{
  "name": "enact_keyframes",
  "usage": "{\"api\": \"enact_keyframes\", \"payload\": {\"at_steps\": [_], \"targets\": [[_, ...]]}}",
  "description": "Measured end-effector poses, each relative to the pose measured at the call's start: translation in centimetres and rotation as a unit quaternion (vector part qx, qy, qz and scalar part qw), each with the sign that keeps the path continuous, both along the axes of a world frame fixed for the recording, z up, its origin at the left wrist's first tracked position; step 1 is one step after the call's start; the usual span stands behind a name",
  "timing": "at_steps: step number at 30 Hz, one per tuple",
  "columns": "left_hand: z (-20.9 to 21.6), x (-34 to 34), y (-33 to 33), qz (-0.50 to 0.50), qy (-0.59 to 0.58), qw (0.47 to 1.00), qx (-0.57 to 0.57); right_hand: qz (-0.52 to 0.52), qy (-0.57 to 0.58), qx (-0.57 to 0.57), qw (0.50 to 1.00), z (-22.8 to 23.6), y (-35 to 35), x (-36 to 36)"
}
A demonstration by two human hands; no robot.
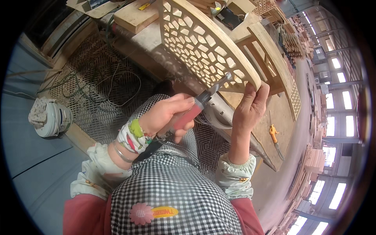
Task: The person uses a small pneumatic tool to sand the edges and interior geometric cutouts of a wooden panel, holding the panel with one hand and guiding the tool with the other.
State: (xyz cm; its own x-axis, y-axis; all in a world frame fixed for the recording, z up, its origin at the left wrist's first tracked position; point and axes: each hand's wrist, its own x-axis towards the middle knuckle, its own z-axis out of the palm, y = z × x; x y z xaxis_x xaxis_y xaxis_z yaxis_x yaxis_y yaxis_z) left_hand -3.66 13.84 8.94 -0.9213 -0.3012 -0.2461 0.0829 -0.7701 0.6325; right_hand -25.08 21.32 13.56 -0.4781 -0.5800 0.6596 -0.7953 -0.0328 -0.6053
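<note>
My left hand [166, 113] is wrapped around a red and dark grey handheld tool [190, 115]. Its slim, blurred metal tip points at the openwork of a curved wooden lattice panel [201, 37]; whether it touches the wood I cannot tell. With thumb and fingers, my right hand [252, 103] grips the panel's near right corner. The panel is tilted up on edge above the workbench, cut through with many angular holes. On the bench to the right of my right hand lies an orange-handled air blow gun [273, 133].
Behind the panel stands a wooden frame [270, 58] on the workbench [260, 121]. A thick wooden board [137, 15] lies at the far left. Cables [90, 86] trail over the slatted floor mat [74, 94]. A white bucket [55, 119] with a cloth on it stands left.
</note>
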Motion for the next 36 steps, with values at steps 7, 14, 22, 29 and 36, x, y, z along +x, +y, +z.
{"api": "enact_keyframes", "payload": {"at_steps": [7,14,22,29,36], "targets": [[0.8,0.5,0.9,0.038,-0.029,0.999,-0.02,0.012,0.018,-0.009,1.0,-0.1,-0.1,-0.2],[2.1,0.8,1.7,0.061,-0.063,0.994,-0.06,0.023,-0.004,-0.021,1.0,0.4,0.0,0.2],[1.4,2.4,2.9,0.011,-0.044,0.998,-0.047,0.024,-0.034,-0.024,0.999,1.0,-0.2,0.8],[3.2,4.1,3.8,0.008,0.001,1.0,-0.002,0.027,-0.028,-0.019,0.999,0.8,0.2,1.2],[2.4,4.0,3.5,-0.031,0.036,0.998,0.041,0.06,-0.042,-0.03,0.997,0.6,0.3,1.0]]}}
